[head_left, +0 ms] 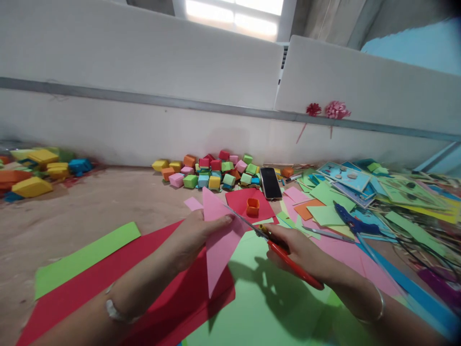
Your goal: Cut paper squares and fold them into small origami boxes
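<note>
My left hand (196,235) grips a folded pink sheet of paper (220,250), thumb lying over its front, holding it up above the table. In my right hand (297,247) is a pair of scissors (288,262) with red handles. Their blades point up and left, reaching to the right edge of the pink paper; whether they are cutting into it I cannot tell. Beneath lie a large green sheet (262,307) and a red sheet (158,307). Just beyond the scissors, a small orange paper box (252,207) stands on a red square (236,198).
Small coloured paper boxes (214,175) are heaped by the wall, with more paper shapes (43,168) at left. A phone (271,182) lies behind the work. At right are a blue glue gun (355,221), a craft knife (329,234) and paper scraps. A green strip (86,257) lies left.
</note>
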`<state>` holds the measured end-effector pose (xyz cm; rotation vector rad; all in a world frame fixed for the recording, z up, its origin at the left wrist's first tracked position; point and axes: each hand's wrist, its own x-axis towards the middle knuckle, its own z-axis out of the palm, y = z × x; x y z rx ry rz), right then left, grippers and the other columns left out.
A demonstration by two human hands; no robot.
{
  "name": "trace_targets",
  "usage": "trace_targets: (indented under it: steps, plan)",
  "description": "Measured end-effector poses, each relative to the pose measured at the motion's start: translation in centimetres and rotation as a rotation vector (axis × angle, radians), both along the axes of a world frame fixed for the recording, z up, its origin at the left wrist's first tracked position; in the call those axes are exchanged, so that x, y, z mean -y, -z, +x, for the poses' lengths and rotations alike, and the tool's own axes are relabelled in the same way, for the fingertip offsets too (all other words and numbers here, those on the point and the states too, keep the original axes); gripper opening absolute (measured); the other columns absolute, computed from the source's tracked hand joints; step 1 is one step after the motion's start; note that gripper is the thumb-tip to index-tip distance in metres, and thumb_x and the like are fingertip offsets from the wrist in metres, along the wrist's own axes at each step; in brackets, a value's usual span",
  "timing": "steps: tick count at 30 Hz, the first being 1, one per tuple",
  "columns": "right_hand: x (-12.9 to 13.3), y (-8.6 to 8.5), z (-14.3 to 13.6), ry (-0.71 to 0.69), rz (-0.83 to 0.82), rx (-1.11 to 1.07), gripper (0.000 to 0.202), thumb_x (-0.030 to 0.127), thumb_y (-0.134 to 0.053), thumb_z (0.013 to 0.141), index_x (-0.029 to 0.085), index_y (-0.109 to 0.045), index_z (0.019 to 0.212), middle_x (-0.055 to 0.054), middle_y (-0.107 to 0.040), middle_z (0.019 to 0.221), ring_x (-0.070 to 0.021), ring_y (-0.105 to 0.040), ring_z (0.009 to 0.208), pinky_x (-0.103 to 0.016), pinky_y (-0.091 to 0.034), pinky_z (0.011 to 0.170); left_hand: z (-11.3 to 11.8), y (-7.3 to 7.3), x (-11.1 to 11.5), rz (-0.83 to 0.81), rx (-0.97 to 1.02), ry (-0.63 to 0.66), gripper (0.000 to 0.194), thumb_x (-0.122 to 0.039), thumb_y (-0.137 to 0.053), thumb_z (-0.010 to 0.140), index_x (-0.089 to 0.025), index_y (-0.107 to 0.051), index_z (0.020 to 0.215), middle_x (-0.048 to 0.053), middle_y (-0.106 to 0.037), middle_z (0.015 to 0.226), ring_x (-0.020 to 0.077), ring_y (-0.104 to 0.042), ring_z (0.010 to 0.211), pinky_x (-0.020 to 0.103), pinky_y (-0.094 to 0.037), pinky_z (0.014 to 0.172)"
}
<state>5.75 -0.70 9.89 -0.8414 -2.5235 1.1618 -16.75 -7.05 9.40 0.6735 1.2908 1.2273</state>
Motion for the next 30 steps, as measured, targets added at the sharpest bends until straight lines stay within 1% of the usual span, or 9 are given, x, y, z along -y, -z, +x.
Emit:
trace_targets:
  steps: [6, 12, 19, 25, 28, 30]
  plan:
    - [-0.04, 0.26, -0.08, -0.007, -0.002, 0.003, 0.003, 0.017, -0.05, 0.084, 0.018, -0.052, 0.085, 0.004, -0.05, 0.075, -0.0094, -0.039, 0.066, -0.021, -0.032, 0.059, -0.06, 0.21, 0.01, 0.038, 0.019, 0.005, 0.025, -0.031, -0.085, 0.065, -0.016, -0.073, 0.082, 0.006, -0.078, 0.079, 0.0198, -0.071, 0.07, 0.027, -0.056, 0.064]
    - [0.06, 0.27, -0.16, -0.006, 0.009, 0.019, 0.004, 0.017, -0.048, 0.085, 0.018, -0.052, 0.084, 0.004, -0.046, 0.072, -0.0095, -0.038, 0.063, -0.021, -0.031, 0.058, 0.06, 0.03, 0.02, 0.017, 0.014, 0.006, 0.03, -0.033, -0.085, 0.065, -0.015, -0.074, 0.085, 0.008, -0.078, 0.085, 0.0219, -0.071, 0.075, 0.029, -0.056, 0.069]
    - [0.13, 0.24, -0.24, -0.01, 0.008, 0.021, 0.008, 0.017, -0.048, 0.084, 0.018, -0.055, 0.088, 0.004, -0.048, 0.072, -0.0099, -0.039, 0.063, -0.022, -0.031, 0.058, 0.07, 0.11, -0.07, 0.008, 0.023, -0.006, 0.026, -0.031, -0.085, 0.065, -0.015, -0.073, 0.082, 0.007, -0.077, 0.078, 0.021, -0.071, 0.071, 0.028, -0.055, 0.065]
    - [0.05, 0.67, -0.23, -0.001, 0.005, 0.023, 0.004, 0.016, -0.049, 0.082, 0.018, -0.052, 0.081, 0.005, -0.045, 0.069, -0.0094, -0.037, 0.062, -0.022, -0.029, 0.058, 0.06, 0.15, -0.09, 0.01, 0.015, -0.007, 0.031, -0.031, -0.085, 0.065, -0.014, -0.074, 0.088, 0.009, -0.078, 0.085, 0.0231, -0.072, 0.074, 0.03, -0.057, 0.066]
    - [0.07, 0.6, -0.27, 0.006, 0.004, 0.012, 0.004, 0.016, -0.049, 0.082, 0.019, -0.05, 0.079, 0.006, -0.043, 0.067, -0.0091, -0.036, 0.06, -0.022, -0.029, 0.058, 0.06, 0.18, -0.07, 0.021, 0.016, -0.004, 0.033, -0.03, -0.085, 0.065, -0.014, -0.074, 0.092, 0.01, -0.079, 0.092, 0.0245, -0.073, 0.078, 0.032, -0.058, 0.071]
    - [0.12, 0.51, -0.3, 0.005, -0.004, 0.004, 0.005, 0.017, -0.049, 0.082, 0.019, -0.048, 0.078, 0.006, -0.042, 0.067, -0.009, -0.036, 0.06, -0.022, -0.029, 0.058, 0.04, 0.21, -0.08, 0.027, 0.018, -0.004, 0.032, -0.03, -0.085, 0.065, -0.014, -0.074, 0.092, 0.01, -0.079, 0.091, 0.0246, -0.073, 0.078, 0.032, -0.058, 0.071]
